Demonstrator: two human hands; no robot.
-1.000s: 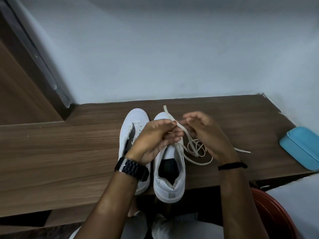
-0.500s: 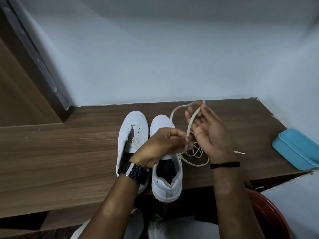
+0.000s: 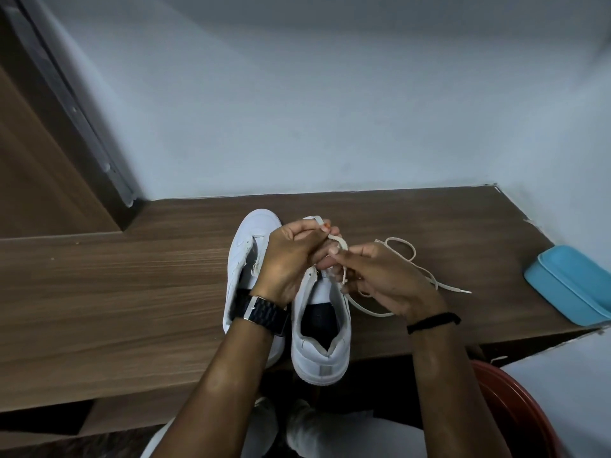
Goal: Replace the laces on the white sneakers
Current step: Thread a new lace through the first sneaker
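Lacing a sneaker, head view. Two white sneakers stand side by side on the worktop (image 3: 115,285), toes at 12 o'clock. Both hands work over the forepart of the right shoe (image 3: 322,338). The left hand (image 3: 291,259) has its grip closed, fingers curled round the lace (image 3: 401,256) where a short flat end rises at 12 o'clock. The right hand (image 3: 386,279) pinches the same lace just at 3 o'clock of the left. The slack loops loosely on the worktop at 3 o'clock of the shoe, its tipped end lying free. The left shoe (image 3: 246,259) shows an open throat and no lace that can be made out.

Technique, as judged: keep the flat lace untwisted, feed the stiff tip squarely through the eyelet, then draw the slack evenly while the other hand steadies the upper.

Materials: smooth, matte white uppers; dark insole; limp, woven, cream lace; wood-grain laminate. A rounded blue case (image 3: 572,289) lies at 3 o'clock.
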